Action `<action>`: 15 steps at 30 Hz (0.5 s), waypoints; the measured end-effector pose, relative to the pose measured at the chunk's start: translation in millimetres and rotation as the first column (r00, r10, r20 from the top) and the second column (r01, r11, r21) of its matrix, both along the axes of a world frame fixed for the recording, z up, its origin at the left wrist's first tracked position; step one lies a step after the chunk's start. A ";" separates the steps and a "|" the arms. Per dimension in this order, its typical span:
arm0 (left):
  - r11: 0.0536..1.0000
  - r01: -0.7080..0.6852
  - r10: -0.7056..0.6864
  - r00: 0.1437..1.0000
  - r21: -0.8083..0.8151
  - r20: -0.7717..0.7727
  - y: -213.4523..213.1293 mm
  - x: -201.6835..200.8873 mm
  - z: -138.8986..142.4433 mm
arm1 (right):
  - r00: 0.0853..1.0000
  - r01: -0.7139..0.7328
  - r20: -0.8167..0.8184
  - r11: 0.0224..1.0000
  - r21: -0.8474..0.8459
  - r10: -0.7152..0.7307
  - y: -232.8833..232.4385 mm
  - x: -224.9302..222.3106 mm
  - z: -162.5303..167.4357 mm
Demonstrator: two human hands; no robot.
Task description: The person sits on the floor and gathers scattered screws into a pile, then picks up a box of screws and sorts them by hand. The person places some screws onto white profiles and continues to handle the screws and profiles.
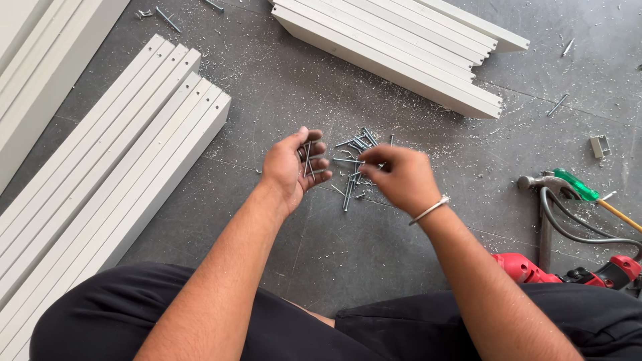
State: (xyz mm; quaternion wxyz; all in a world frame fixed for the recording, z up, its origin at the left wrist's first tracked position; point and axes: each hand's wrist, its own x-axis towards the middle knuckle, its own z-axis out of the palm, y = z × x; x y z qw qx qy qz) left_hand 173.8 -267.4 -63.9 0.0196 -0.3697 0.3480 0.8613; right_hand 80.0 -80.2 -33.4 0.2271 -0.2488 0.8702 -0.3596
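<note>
A loose pile of metal screws (pixel 354 167) lies on the dark grey floor in front of me. My left hand (pixel 292 167) is cupped palm up just left of the pile, with several screws (pixel 307 159) lying across its fingers. My right hand (pixel 399 177), with a silver bangle on the wrist, hovers over the right side of the pile. Its fingertips pinch a long screw (pixel 349 160) that points toward my left hand.
White profile bars lie stacked at the left (pixel 127 154) and at the top (pixel 394 47). A hammer (pixel 545 200), a green-handled screwdriver (pixel 582 190), a grey cable and a red power drill (pixel 535 269) sit at the right. Stray screws and white shavings dot the floor.
</note>
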 end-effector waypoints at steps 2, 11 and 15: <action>0.999 0.018 -0.020 0.999 -0.048 -0.036 -0.2 -1.0 1.5 | 0.988 -0.131 -0.054 0.970 0.206 0.145 -2.1 8.3 -2.1; 0.921 0.062 -0.190 0.934 -0.385 -0.303 15.2 -7.4 36.8 | 0.979 -0.033 -0.150 0.841 0.540 0.135 -12.4 50.2 -7.3; 0.873 0.053 -0.247 0.905 -0.485 -0.346 14.1 -5.2 46.0 | 0.952 0.006 -0.271 0.874 0.486 0.143 -10.5 50.1 -12.1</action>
